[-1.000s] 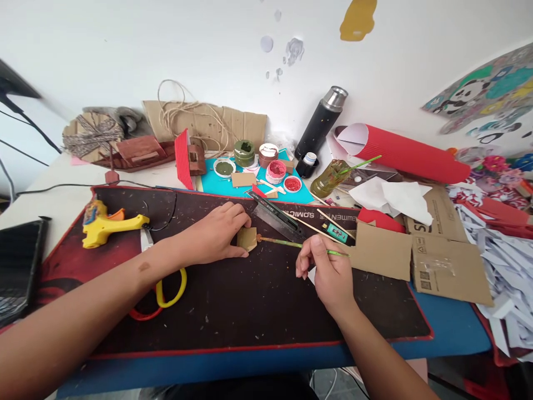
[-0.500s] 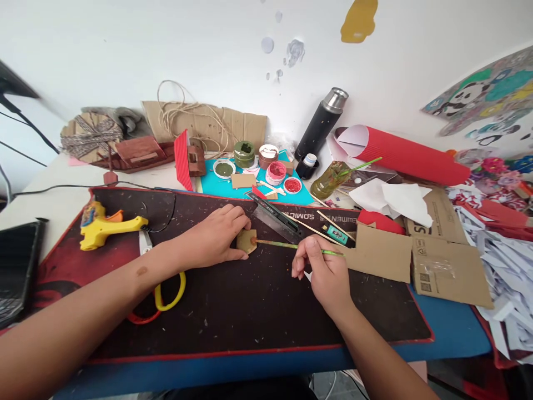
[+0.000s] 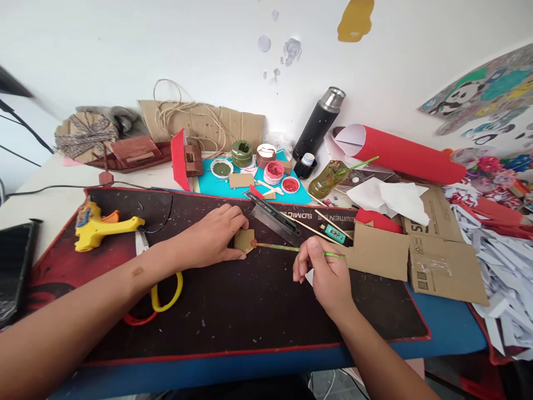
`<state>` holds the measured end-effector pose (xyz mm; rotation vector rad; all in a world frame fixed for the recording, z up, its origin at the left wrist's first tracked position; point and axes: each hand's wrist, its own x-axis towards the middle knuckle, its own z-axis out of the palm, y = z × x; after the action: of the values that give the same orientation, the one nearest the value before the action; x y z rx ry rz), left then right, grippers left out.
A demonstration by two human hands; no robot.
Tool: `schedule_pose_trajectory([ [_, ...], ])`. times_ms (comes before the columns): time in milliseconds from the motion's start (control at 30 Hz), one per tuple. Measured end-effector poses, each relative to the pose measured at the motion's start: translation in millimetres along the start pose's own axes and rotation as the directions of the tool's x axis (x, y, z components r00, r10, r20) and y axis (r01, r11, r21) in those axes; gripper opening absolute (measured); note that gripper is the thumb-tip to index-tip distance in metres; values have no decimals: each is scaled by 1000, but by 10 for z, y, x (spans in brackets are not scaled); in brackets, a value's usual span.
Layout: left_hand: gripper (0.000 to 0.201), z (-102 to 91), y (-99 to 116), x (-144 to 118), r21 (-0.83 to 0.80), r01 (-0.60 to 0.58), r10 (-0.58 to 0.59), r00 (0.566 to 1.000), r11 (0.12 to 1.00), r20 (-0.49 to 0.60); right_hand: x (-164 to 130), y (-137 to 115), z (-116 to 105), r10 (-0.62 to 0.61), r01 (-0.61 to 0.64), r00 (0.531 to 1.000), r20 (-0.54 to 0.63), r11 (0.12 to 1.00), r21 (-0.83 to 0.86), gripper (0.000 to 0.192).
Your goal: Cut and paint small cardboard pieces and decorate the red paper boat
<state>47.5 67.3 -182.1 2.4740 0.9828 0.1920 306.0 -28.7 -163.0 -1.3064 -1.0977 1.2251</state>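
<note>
One paintbrush: pinched between the thumb and fingers of the right hand, pointing leftward, its brown-stained tip at the right edge of the small card piece
Left hand: palm down, thumb and fingers closed about the small card piece, steadying it against the dark mat
Small card piece: olive-tan, at the left hand's fingertips, to the left of the right hand
Scissors: yellow and red handles, closer to the body than the left hand, partly covered by the left forearm
Glue gun: yellow, lying well to the left of the left hand
Box cutter: black, slanted on the mat just beyond the gap between the hands
Green packet: near the right hand, on its far side, among thin sticks
Cut cardboard: just right of the right hand, with taped cardboard farther right
Paint pots: green pot and red pot, beyond both hands, on a turquoise sheet
Glass jar: beyond the right hand, a green-handled brush leaning in it
Flask: black with a silver top, farther off behind the jar
</note>
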Motion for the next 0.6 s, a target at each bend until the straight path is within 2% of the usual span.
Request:
schedule_pose_trajectory([
  [233, 40, 1, 10, -2, 35, 4, -5, 1000, 999, 26, 94, 35, 39, -12, 12, 1000, -27, 1000, -13, 53],
  [600, 39, 33, 3, -13, 17, 8, -8, 1000, 1000, -6, 195, 47, 95, -22, 22, 999, -38, 1000, -18, 55],
])
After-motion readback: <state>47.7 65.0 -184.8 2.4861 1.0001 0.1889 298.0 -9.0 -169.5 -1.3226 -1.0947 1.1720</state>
